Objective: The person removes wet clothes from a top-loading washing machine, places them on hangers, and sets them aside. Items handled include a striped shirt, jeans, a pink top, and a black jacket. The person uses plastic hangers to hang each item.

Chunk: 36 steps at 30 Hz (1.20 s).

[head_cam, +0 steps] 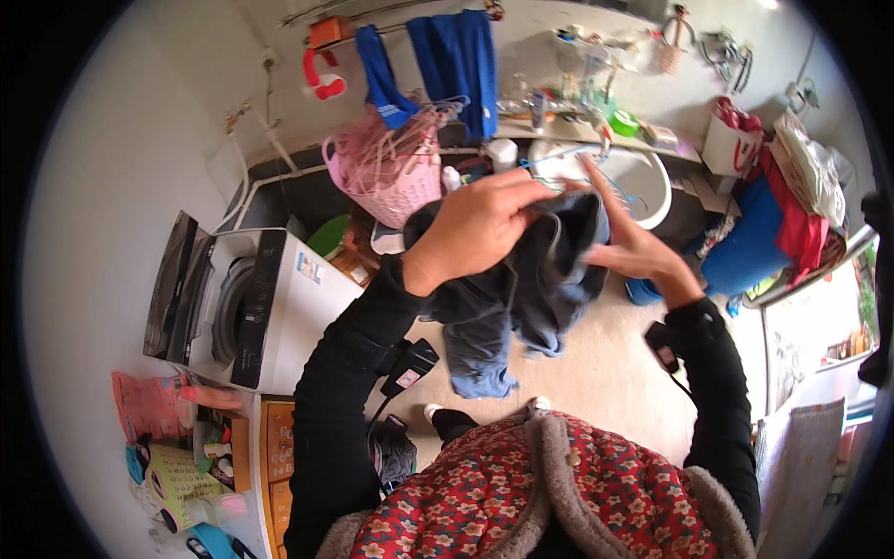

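Observation:
Dark blue jeans (489, 300) hang in front of me, their waist bunched up and the legs dangling above the floor. My left hand (475, 227) grips the waist of the jeans from the left. On the other side, my right hand (632, 237) is at the waist opening with thumb and fingers spread; blur hides whether it grips the cloth. A thin blue clothes hanger (552, 158) shows behind the hands, over the white washbasin (660, 185). Its lower part is hidden by the right hand and jeans.
On the left stands a washing machine (314, 286) with its lid raised. A pink basket (391, 189) full of hangers sits ahead, below blue towels (454, 70). Toiletries line the shelf (517, 128). A blue barrel (747, 237) stands right; a dark cloth item (394, 447) lies low left.

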Tool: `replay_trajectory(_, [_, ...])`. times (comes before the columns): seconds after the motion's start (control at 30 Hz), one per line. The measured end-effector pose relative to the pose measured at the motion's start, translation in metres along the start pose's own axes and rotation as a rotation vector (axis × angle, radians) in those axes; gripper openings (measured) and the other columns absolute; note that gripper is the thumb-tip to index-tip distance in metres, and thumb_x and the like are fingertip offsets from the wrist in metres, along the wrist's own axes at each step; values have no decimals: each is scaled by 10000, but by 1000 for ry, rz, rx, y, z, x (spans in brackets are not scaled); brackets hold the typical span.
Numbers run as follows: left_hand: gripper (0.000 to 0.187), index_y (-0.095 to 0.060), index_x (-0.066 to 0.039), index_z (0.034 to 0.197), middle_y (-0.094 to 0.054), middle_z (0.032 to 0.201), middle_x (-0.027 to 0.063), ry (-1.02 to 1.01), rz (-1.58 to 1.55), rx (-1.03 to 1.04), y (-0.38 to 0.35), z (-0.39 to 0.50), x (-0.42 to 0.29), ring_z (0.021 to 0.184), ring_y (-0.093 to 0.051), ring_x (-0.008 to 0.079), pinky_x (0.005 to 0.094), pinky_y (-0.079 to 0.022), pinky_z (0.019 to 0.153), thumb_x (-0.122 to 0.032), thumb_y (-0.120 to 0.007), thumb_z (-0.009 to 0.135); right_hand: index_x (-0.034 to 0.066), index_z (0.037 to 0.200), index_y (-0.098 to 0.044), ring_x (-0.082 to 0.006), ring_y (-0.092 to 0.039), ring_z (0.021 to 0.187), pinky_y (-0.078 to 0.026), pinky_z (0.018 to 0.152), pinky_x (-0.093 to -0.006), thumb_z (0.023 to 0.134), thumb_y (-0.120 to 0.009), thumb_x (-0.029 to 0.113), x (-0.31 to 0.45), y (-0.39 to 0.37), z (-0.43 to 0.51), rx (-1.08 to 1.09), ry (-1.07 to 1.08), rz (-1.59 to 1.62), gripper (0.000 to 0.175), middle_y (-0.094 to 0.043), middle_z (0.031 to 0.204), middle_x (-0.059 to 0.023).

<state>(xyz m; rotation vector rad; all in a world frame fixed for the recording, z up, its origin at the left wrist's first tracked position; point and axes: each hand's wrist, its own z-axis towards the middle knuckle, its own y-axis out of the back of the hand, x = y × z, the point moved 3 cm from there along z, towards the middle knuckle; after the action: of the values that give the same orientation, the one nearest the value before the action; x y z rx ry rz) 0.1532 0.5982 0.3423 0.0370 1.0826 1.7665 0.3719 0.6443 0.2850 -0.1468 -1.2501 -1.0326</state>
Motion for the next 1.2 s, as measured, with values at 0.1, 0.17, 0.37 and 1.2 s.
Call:
replay_trajectory(0.1, [301, -633, -32, 1106, -609, 939, 136, 83, -27, 33, -34, 6, -7, 880, -620, 334, 354, -489, 755, 21, -636, 809, 65, 1403, -463, -209, -566, 1124, -427, 979, -348, 883, -703, 226, 1, -3, -7, -18, -95, -127, 595, -627, 1203, -116])
replay_trajectory(0.17, [392, -600, -40, 1203, -611, 1030, 121, 77, -123, 9, -36, -1, 2, 978, -612, 274, 332, -475, 854, 16, -646, 818, -3, 1164, -607, -132, -584, 877, -481, 839, -299, 902, -667, 170, 3, 14, -20, -189, -147, -92, 319, -658, 948, -29])
replay_trajectory(0.37, [588, -381, -92, 1435, -565, 1262, 68, 658, -563, -64, -45, -73, 100, 1132, -553, 176, 318, -440, 957, -450, -519, 988, -9, 1090, -639, -86, -585, 843, -494, 772, -254, 940, -639, 251, 28, 77, -48, -450, -80, 202, 300, -651, 961, -14])
replay_trajectory(1.2, [206, -644, -76, 1059, -688, 963, 145, -190, 370, 34, -29, 25, 50, 840, -657, 309, 402, -524, 755, -219, -614, 913, 124, 1037, -636, -276, -629, 788, -518, 716, -370, 933, -565, 183, -19, 165, -152, 79, -766, -1506, 139, -615, 840, -88])
